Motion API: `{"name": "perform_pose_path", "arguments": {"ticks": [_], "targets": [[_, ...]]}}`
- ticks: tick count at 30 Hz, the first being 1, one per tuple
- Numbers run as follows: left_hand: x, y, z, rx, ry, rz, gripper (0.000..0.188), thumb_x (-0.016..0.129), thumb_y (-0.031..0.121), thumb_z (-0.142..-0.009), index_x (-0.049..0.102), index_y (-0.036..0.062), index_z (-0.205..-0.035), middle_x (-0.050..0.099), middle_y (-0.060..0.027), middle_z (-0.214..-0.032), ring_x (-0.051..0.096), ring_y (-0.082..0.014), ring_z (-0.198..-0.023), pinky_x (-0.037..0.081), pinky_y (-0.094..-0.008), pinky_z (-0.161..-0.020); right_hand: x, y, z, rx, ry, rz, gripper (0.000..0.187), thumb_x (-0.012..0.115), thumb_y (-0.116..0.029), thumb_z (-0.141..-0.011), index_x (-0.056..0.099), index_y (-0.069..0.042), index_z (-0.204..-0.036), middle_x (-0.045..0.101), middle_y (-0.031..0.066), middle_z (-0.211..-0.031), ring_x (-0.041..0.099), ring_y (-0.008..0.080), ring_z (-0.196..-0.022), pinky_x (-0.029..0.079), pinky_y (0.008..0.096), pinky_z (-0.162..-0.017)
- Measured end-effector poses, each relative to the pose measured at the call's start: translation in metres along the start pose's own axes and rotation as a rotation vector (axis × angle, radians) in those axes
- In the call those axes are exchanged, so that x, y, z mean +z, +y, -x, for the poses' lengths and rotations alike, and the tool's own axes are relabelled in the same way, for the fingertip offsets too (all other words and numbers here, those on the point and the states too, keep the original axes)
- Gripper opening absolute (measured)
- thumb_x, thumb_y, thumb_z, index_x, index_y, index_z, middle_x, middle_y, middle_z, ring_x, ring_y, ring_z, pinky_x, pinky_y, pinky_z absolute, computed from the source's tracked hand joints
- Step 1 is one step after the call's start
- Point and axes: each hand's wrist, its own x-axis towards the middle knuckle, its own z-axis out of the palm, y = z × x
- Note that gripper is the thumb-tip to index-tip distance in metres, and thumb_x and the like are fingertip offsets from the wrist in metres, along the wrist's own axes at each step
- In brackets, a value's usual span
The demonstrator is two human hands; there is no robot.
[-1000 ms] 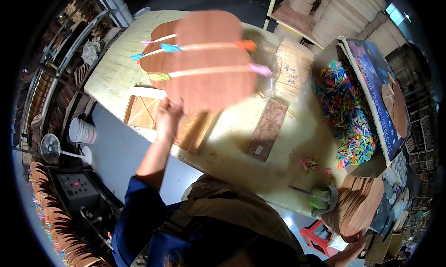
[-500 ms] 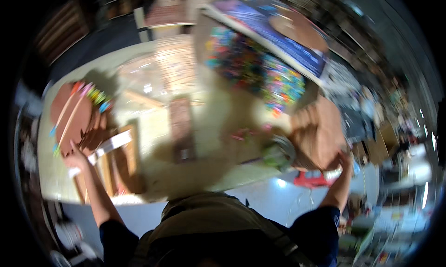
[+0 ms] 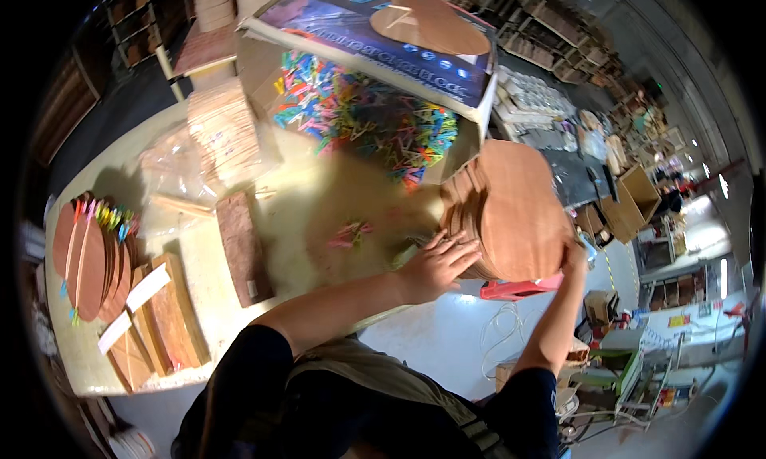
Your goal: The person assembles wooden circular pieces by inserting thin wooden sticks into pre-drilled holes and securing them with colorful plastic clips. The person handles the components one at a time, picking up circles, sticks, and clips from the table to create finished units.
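Observation:
A stack of round brown wooden discs (image 3: 511, 211) leans at the right edge of the pale table (image 3: 319, 211). My left hand (image 3: 437, 263) lies with spread fingers against the near side of the stack. At the stack's lower right edge, my right hand (image 3: 573, 258) grips the discs. Several discs with coloured clothespins clipped on them (image 3: 88, 255) lie at the table's far left, away from both hands. A few loose coloured clothespins (image 3: 349, 234) lie just left of my left hand.
A big heap of coloured clothespins (image 3: 363, 116) fills an open cardboard box under a dark blue lid (image 3: 375, 28). Bundles of thin wooden sticks (image 3: 227, 136), a brown block (image 3: 242, 247) and wooden blocks (image 3: 163, 319) lie on the table. A red object (image 3: 519, 286) sits below the stack.
My left hand left the clipped discs at the table's left end and came across to the disc stack. My view swung right. My right hand stays at the stack.

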Motion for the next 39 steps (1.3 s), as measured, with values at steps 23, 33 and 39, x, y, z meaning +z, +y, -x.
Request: {"name": "perform_pose_path", "arguments": {"ticks": [23,33,39], "targets": [[-0.130,-0.007,0.362,-1.291,1.142,0.679,0.037,0.051,0.006,-0.090,0.048,0.0022,-0.126,0.061,-0.0033,-0.103,0.056,-0.0081,-0.090,0.044,-0.0218,-0.080,0.479,-0.015,0.263,-0.290,-0.523,0.961,0.039,0.053,-0.034,-0.085,0.053,-0.005,-0.111,0.062,0.0206,-0.092,0.062,0.0355,-0.081,0.050,0.0411,-0.070],[-0.157,-0.009,0.438,-1.298,1.492,-0.089,0.021,0.058,0.009,-0.087,0.053,-0.0016,-0.104,0.058,-0.0052,-0.084,0.055,-0.0126,-0.075,0.046,-0.0253,-0.071,0.523,0.025,0.235,-0.954,-0.687,1.236,0.026,0.051,-0.020,-0.083,0.057,-0.010,-0.106,0.051,0.0133,-0.114,0.052,0.0355,-0.103,0.048,0.0463,-0.081],[-0.210,-0.015,0.471,-1.192,2.228,0.606,0.012,0.056,0.014,-0.089,0.056,0.0030,-0.094,0.056,-0.0046,-0.075,0.055,-0.0135,-0.064,0.047,-0.0261,-0.056,0.524,0.019,0.249,-0.995,-0.505,0.917,0.023,0.054,-0.016,-0.080,0.061,-0.010,-0.101,0.056,0.0156,-0.099,0.055,0.0367,-0.091,0.045,0.0476,-0.078]]}}
